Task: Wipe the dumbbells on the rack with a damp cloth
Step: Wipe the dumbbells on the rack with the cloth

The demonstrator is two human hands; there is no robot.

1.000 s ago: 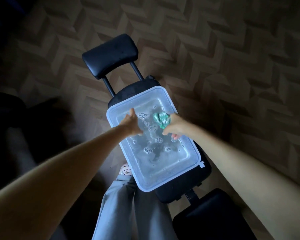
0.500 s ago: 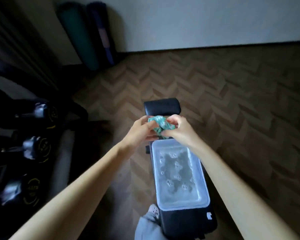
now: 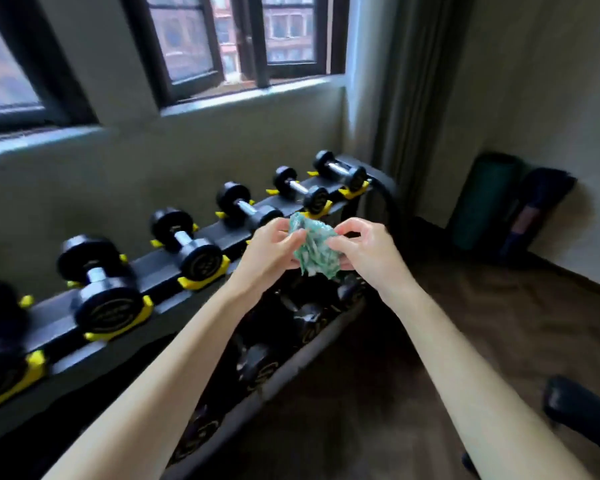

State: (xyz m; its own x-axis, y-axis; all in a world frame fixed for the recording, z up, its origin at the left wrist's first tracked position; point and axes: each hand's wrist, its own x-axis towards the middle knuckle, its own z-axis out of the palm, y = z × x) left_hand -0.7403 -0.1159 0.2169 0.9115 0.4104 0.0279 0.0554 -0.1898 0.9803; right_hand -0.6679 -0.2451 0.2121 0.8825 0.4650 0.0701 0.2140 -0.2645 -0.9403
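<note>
A crumpled green cloth point(image 3: 315, 249) hangs in the air between my two hands. My left hand point(image 3: 270, 257) grips its left side and my right hand point(image 3: 367, 249) pinches its right side. Both hands hover in front of a black dumbbell rack point(image 3: 160, 261) that runs from the lower left to the upper right under the windows. Several black dumbbells with chrome handles rest on yellow cradles on the top tier, among them one point(image 3: 184, 239) left of my hands and one point(image 3: 302, 188) just behind the cloth. More dumbbells point(image 3: 257, 362) lie in shadow on the lower tier.
Rolled exercise mats point(image 3: 482, 199) stand against the right wall in the corner. A dark curtain point(image 3: 402, 98) hangs by the window. A black padded bench part point(image 3: 582, 414) shows at the lower right. Wood floor point(image 3: 499, 323) lies open to the right of the rack.
The cloth has come out of the soapy water tub on the bench. The view has swung up and left from the tub to the dumbbell rack, both hands now holding the cloth.
</note>
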